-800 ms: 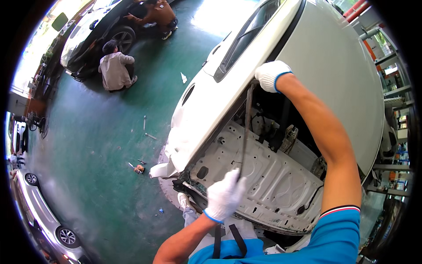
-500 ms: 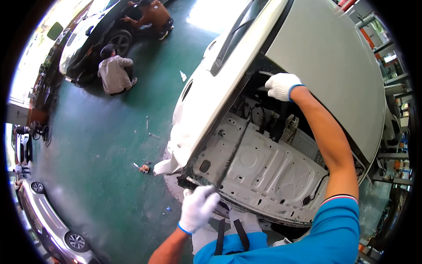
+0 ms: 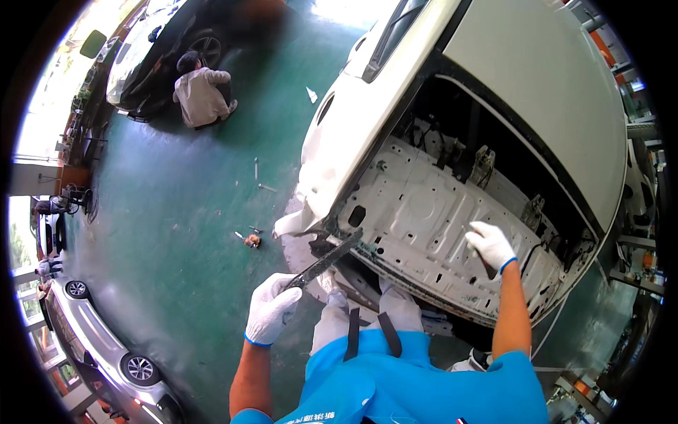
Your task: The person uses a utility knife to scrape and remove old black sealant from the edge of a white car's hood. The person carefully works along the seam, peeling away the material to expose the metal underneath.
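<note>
My left hand (image 3: 271, 309), in a white knit glove, is closed round one end of a long, flat, dark strip (image 3: 326, 260). The strip slants up to the right, its far end over the rear edge of a cream car body (image 3: 346, 152). Over the right part of the opening, my gloved right hand (image 3: 493, 246) is closed. A slim piece shows at its fingertips and a dark piece below the palm, too small to identify. Beneath it lies the bare white metal floor (image 3: 417, 205) of the car's open rear, with holes and pressed ribs.
Bolts or small tools (image 3: 257, 169) and a small orange-brown part (image 3: 252, 241) lie on the green floor (image 3: 183, 212) at left. A person (image 3: 202, 95) crouches by a dark car (image 3: 159, 60). A silver car (image 3: 106, 339) stands lower left; shelving (image 3: 639, 244) lines the right.
My right hand has come out of the far, dark end of the opening, toward me. My left hand has shifted left, and the strip now slants lower. The view has shifted too.
</note>
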Tool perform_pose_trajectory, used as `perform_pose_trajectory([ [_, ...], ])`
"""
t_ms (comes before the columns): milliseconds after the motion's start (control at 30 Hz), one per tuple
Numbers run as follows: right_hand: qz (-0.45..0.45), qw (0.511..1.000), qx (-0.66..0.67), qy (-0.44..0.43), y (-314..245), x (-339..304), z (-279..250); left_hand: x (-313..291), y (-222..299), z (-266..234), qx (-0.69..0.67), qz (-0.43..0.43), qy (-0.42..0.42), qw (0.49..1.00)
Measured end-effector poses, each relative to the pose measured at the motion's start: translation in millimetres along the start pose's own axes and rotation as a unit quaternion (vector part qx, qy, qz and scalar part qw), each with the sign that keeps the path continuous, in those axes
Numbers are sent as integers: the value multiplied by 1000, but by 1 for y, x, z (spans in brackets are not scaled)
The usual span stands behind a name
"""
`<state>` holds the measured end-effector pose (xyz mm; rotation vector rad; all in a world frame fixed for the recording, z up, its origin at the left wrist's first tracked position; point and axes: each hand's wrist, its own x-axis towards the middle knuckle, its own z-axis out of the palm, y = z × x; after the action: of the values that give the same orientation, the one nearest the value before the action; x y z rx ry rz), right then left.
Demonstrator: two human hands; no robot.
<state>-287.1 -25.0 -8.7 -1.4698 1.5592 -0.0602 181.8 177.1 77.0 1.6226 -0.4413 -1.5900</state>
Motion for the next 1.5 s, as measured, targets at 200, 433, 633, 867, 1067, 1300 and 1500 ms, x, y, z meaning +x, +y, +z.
perform_pose_trajectory([
  [200,43,994,72,-66,18,-45,97,-49,-15,-45,90,-26,41,995],
  [433,72,989,107,-76,-8,-55,139,-49,-123,-132,226,-142,106,958],
  [633,27,994,32,-98,-46,-50,156,-35,-260,-197,69,-166,198,964],
  [867,-102,989,-50,-93,-60,-38,169,-27,-338,-247,-112,-207,267,935],
  [1067,-52,994,-55,-81,-73,-52,169,-24,-337,-229,-71,-206,234,947],
  [1300,-8,997,-14,-81,-64,-65,175,-5,-298,-201,64,-171,128,975],
  [1500,-17,997,-29,-72,-57,-72,174,11,-290,-197,-4,-173,112,978],
])
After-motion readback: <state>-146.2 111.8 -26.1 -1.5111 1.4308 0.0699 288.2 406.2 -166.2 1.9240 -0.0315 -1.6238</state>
